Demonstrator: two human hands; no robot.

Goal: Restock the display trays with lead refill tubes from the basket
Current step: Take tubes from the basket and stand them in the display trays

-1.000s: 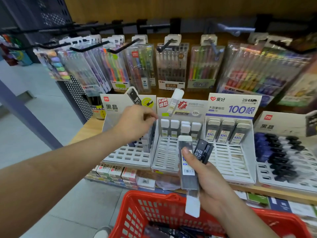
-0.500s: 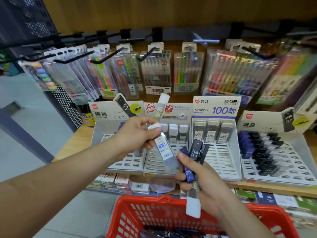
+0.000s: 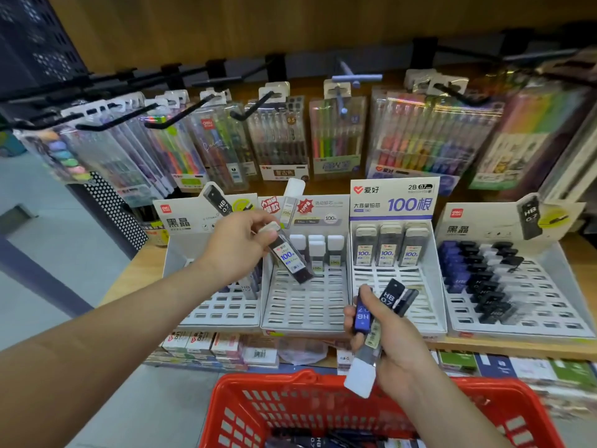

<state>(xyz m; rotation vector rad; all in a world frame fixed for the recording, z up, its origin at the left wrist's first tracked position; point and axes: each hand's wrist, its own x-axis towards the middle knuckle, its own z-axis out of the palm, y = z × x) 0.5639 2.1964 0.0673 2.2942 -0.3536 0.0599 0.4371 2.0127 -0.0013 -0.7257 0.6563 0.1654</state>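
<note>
The left hand [image 3: 235,250] pinches a white-capped tube [image 3: 289,258] near its cap end, between thumb and curled fingers. The tube hangs tilted in the air, cap up and to the left, dark end down and to the right, over the back half of the second tray [image 3: 307,308]. It touches nothing but the hand. A few standing tubes [image 3: 318,250] with white caps fill that tray's back rows.

The right hand [image 3: 397,344] sits lower and to the right, in front of the third tray [image 3: 429,305] and above the red basket [image 3: 300,378]. Its fingers are curled tight round a bundle. This holds a blue tube [image 3: 362,315] marked HB, a black tube [image 3: 391,297] marked HB 0.7, and a long tube [image 3: 365,367] whose white cap points down toward the basket. The thumb presses on the blue one.

The third tray carries three columns of grey-capped tubes [image 3: 387,247] at its back, each labelled 100. The first tray [image 3: 223,313], at the left, is partly hidden behind the left hand. The fourth tray [image 3: 533,315], at the right, is well stocked with blue, black and white tubes. All four trays stand side by side on a wooden shelf [image 3: 135,279].

Dark shapes [image 3: 323,441] lie in the bottom of the basket. They look like more refill tubes, though the view is blurred there. Pen packs [image 3: 281,140] hang on hooks behind the trays.
</note>
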